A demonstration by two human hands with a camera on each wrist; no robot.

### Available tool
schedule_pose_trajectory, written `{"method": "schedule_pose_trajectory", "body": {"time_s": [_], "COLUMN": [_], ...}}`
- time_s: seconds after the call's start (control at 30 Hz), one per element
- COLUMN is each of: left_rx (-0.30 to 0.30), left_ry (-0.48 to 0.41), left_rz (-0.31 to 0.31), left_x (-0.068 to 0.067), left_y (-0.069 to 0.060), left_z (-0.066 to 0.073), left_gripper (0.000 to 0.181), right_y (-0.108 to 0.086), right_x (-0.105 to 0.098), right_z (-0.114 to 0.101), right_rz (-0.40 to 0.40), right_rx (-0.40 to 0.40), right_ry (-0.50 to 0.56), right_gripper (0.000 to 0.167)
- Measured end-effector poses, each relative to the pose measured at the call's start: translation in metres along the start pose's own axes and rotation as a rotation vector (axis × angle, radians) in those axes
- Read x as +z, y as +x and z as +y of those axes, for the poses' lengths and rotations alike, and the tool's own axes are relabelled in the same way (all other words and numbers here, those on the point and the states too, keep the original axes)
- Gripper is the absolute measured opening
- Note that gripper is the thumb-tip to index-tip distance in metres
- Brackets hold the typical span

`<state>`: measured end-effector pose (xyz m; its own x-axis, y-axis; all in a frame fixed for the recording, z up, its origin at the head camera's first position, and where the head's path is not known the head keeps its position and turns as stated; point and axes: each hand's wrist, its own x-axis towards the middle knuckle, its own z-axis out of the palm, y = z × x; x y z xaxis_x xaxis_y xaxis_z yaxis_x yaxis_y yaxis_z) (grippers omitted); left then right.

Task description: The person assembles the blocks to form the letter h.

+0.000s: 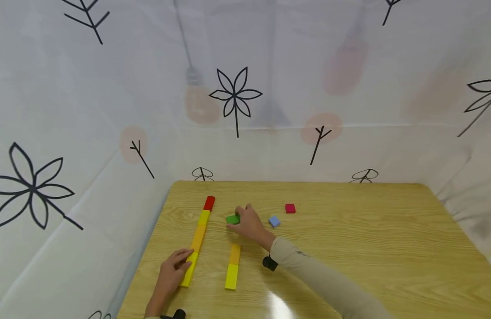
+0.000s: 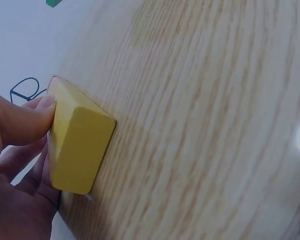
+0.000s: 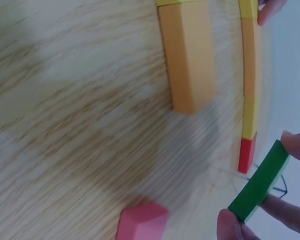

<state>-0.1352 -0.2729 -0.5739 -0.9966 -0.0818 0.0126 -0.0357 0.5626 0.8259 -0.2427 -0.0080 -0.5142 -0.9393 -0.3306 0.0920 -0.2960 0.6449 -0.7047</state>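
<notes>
A long row of blocks lies at the left of the table in the head view: a red block at the far end, then yellow, orange and a near yellow block. My left hand holds that near yellow block at its side, thumb against it in the left wrist view. My right hand pinches a green block between thumb and fingers, above the table. Nearer me is a shorter row, an orange block joined end to end with a yellow block.
Right of my right hand lie a small blue block and a crimson block. The wooden table ends at the back against a white cloth printed with plants, which also hangs along the left.
</notes>
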Motion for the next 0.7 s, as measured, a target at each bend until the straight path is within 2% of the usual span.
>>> {"method": "schedule_pose_trajectory", "body": {"time_s": [0.27, 0.53, 0.7], "left_rx": [0.009, 0.010, 0.011], "left_ry": [-0.020, -0.006, -0.008], "left_rz": [-0.002, 0.009, 0.009], "left_x": [0.001, 0.001, 0.001], "left_y": [-0.002, 0.000, 0.001], "left_z": [0.002, 0.000, -0.002], "left_gripper": [0.036, 0.036, 0.036], "right_y": [0.008, 0.019, 0.020], "right_x": [0.023, 0.052, 0.067], "right_z": [-0.013, -0.020, -0.021], "right_rz": [-0.087, -0.091, -0.050], "right_rx": [0.041, 0.073, 0.067], "right_ry": [-0.007, -0.025, -0.037], "right_gripper": [0.037, 0.037, 0.042]}}
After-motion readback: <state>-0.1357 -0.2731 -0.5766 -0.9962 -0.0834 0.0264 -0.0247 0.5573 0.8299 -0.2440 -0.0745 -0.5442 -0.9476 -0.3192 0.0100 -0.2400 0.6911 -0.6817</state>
